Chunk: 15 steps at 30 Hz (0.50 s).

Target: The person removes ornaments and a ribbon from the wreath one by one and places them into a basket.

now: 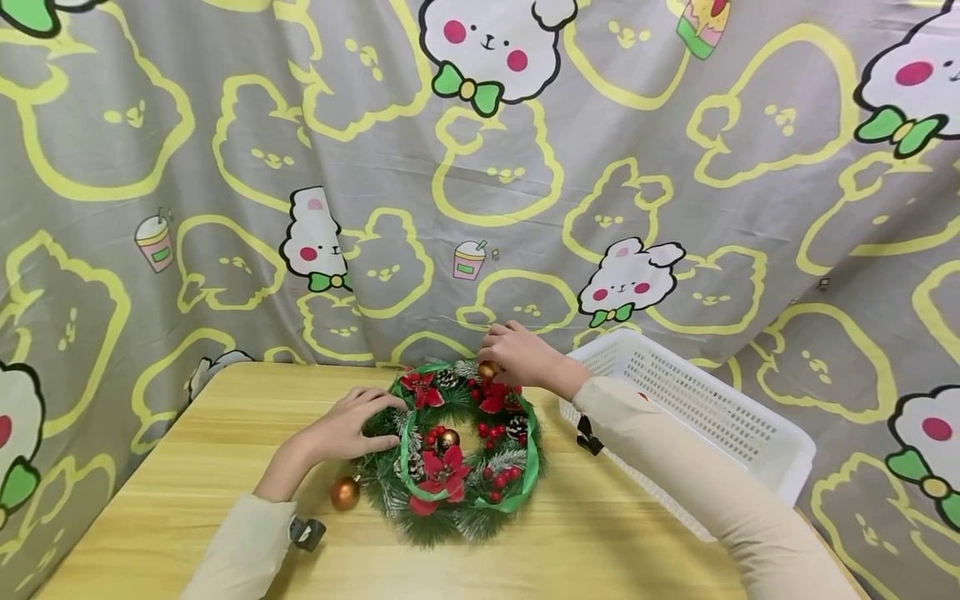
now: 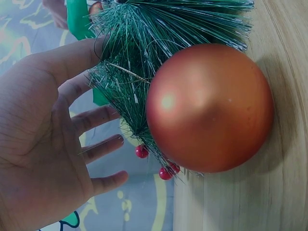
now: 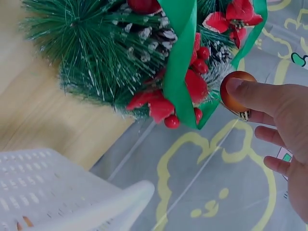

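A green Christmas wreath (image 1: 423,523) lies on the table, dressed with red poinsettias (image 1: 444,473), pine cones, red berries and a loop of green ribbon (image 1: 533,454). At its far right side, my right hand (image 1: 525,354) pinches a copper bauble (image 3: 233,96) between thumb and fingers, close above the greenery. My left hand (image 1: 341,429) is at the wreath's left edge with fingers spread, the fingertips partly among the needles. A second copper bauble (image 2: 211,108) hangs by a thin cord or rests at the near-left edge. Another shiny bauble (image 1: 450,439) sits near the wreath's centre.
On the right stands a white perforated plastic basket (image 1: 757,417), partly behind my right sleeve; small orange bits show inside it in the right wrist view. The wooden table (image 1: 247,417) ends at a grey patterned curtain (image 1: 495,250). Each wrist wears a small black device.
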Each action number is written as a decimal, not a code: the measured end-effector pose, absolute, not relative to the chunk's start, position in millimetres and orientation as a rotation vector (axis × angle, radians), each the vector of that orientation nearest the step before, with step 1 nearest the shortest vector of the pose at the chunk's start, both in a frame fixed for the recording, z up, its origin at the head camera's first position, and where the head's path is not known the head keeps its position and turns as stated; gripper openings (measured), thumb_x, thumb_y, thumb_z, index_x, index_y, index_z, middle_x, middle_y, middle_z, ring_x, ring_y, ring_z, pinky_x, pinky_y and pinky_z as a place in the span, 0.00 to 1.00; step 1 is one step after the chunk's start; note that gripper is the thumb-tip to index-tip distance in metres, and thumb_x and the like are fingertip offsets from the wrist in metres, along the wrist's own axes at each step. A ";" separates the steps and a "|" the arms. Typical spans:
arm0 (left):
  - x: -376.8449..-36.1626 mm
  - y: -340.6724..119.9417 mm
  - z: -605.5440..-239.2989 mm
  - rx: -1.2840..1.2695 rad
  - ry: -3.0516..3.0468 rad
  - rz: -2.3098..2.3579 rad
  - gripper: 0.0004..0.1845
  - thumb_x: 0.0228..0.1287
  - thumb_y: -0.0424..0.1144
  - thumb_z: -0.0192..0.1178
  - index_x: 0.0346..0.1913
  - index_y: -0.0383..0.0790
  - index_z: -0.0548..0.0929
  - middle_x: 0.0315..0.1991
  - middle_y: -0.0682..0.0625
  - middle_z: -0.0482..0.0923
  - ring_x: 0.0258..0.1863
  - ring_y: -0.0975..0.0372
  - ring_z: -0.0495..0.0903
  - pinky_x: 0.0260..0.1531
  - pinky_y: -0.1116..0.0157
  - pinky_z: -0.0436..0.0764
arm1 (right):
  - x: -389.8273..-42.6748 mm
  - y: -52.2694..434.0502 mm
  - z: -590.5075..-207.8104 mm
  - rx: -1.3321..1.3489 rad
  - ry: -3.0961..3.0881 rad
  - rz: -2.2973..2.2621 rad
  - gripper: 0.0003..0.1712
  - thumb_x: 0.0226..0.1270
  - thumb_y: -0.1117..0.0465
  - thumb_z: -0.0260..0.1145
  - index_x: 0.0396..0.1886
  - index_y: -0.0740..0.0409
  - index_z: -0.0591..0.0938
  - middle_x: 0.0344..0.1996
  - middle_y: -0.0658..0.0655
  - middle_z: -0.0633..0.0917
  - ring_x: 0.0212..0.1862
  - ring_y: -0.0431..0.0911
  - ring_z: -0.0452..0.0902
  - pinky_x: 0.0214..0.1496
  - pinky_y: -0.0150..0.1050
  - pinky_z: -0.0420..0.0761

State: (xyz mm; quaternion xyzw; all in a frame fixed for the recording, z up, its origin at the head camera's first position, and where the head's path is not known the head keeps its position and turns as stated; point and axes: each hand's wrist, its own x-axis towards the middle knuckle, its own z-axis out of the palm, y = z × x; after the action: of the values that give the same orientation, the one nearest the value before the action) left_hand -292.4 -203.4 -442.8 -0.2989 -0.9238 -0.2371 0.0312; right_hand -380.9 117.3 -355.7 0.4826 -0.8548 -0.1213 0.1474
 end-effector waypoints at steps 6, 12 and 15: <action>-292.5 -203.4 -441.6 -0.923 -2.839 -0.731 0.25 0.69 0.53 0.65 0.65 0.48 0.78 0.65 0.41 0.74 0.68 0.37 0.67 0.63 0.31 0.65 | -382.6 124.7 -348.2 1.352 -2.478 -0.372 0.20 0.57 0.54 0.80 0.51 0.49 0.89 0.45 0.51 0.88 0.50 0.51 0.75 0.57 0.51 0.75; -291.7 -203.3 -442.8 -0.922 -2.843 -0.732 0.26 0.69 0.53 0.65 0.65 0.47 0.78 0.65 0.41 0.74 0.67 0.38 0.67 0.62 0.31 0.66 | -382.0 132.4 -342.5 1.327 -2.479 -0.401 0.20 0.60 0.54 0.79 0.52 0.48 0.88 0.47 0.51 0.88 0.51 0.51 0.75 0.58 0.52 0.75; -291.3 -202.9 -442.5 -0.927 -2.839 -0.742 0.26 0.69 0.53 0.65 0.65 0.46 0.78 0.65 0.41 0.74 0.67 0.38 0.67 0.62 0.31 0.66 | -381.6 138.3 -341.0 1.314 -2.460 -0.383 0.21 0.58 0.53 0.80 0.51 0.49 0.88 0.49 0.51 0.88 0.52 0.51 0.76 0.59 0.53 0.75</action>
State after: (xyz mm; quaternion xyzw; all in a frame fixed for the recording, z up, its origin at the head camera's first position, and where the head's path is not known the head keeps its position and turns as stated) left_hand -291.3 -202.9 -442.5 -0.3011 -0.9221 -0.2410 0.0321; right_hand -381.6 138.3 -341.0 0.4607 -0.8621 -0.1341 0.1627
